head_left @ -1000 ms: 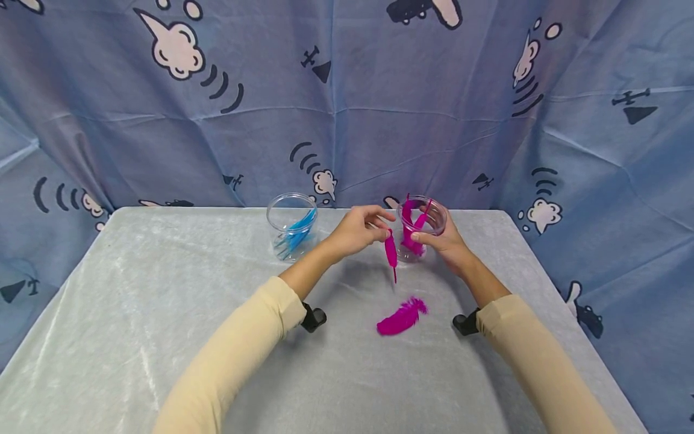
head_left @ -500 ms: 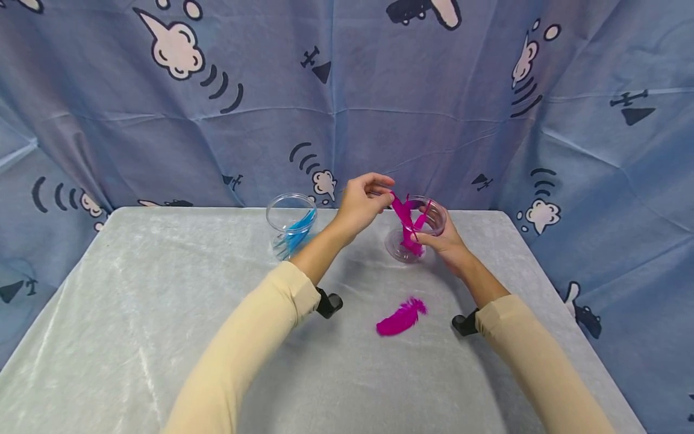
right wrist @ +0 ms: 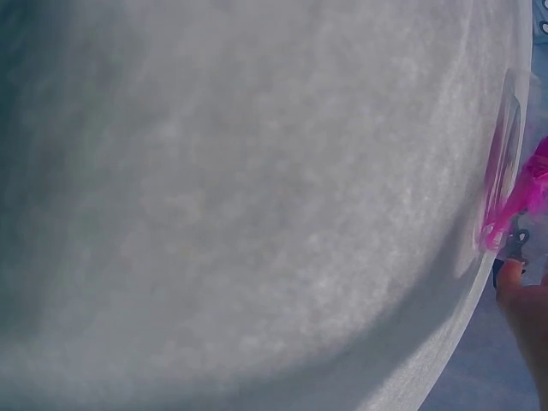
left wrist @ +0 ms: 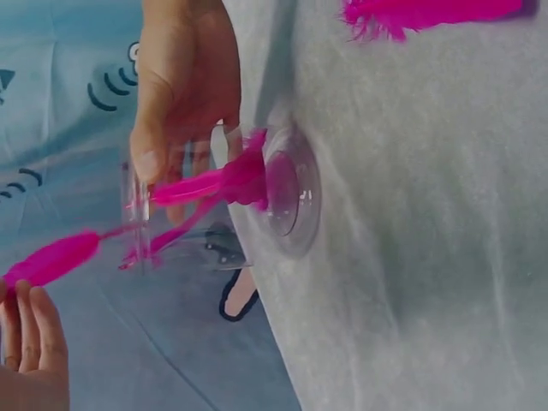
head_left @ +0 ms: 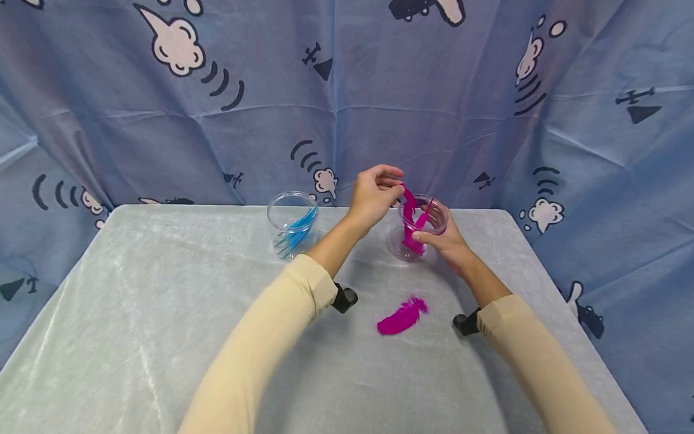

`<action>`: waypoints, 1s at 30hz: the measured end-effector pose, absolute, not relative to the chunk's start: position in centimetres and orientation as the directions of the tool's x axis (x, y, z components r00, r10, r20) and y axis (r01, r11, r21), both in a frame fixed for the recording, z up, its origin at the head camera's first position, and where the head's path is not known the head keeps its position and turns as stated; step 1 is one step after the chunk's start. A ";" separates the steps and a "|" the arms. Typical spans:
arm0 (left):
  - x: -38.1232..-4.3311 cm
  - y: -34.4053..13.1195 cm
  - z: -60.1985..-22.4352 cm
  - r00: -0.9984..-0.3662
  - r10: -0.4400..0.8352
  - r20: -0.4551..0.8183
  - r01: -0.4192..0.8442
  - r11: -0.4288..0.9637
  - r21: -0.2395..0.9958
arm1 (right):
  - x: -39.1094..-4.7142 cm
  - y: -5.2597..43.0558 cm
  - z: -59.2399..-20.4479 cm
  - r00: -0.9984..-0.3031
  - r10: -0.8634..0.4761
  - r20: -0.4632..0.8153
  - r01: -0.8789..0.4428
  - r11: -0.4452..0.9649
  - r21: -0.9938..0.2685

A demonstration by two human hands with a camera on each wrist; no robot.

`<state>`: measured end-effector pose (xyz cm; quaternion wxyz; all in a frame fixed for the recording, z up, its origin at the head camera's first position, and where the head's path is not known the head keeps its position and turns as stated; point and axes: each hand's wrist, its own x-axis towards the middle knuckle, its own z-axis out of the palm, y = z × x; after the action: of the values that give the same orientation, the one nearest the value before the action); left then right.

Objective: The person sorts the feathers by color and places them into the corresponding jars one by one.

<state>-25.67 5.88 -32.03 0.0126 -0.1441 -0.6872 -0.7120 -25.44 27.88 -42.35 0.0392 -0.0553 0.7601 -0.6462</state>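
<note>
My left hand [head_left: 375, 196] pinches one end of a magenta feather [left wrist: 58, 257], whose quill points into the mouth of a clear plastic cup [left wrist: 295, 193]. Around the side of that cup my right hand [head_left: 446, 240] curls, thumb in front near the rim. Several magenta feathers [left wrist: 244, 178] stand inside the cup. Another magenta feather [head_left: 401, 317] lies on the table in front of the cup. In the right wrist view only part of the right hand [right wrist: 527, 308] shows at the right edge, by the cup's base.
To the left stands a second clear cup [head_left: 279, 228] with several blue feathers [head_left: 297, 232] in it. A grey-white cloth covers the table [head_left: 162, 301]. Behind the far edge hangs a blue printed curtain [head_left: 260, 144]. A black wrist camera [head_left: 344, 298] sits under the left sleeve.
My left hand has risen and moved right, carrying its magenta feather from in front of the cup to above its mouth. The right hand and cup stay nearly in place.
</note>
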 end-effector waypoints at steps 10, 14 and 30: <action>-25.3 7.6 -33.4 -0.959 0.194 0.205 0.220 0.060 0.974 | -25.4 27.9 -42.4 -0.989 -0.144 0.036 -0.054 0.121 -0.991; -25.2 8.2 -33.8 -0.949 0.227 0.220 0.250 0.112 0.962 | -25.4 27.9 -42.4 -0.989 -0.145 0.026 -0.047 0.145 -0.988; -24.8 9.3 -34.5 -0.954 0.256 0.158 0.203 0.160 0.966 | -25.5 27.9 -42.3 -0.989 -0.144 0.022 -0.041 0.129 -0.991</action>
<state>-24.80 9.26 -34.55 -0.0211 -0.1506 -0.7613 -0.6303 -25.50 27.89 -42.33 0.0393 -0.0617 0.7503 -0.6570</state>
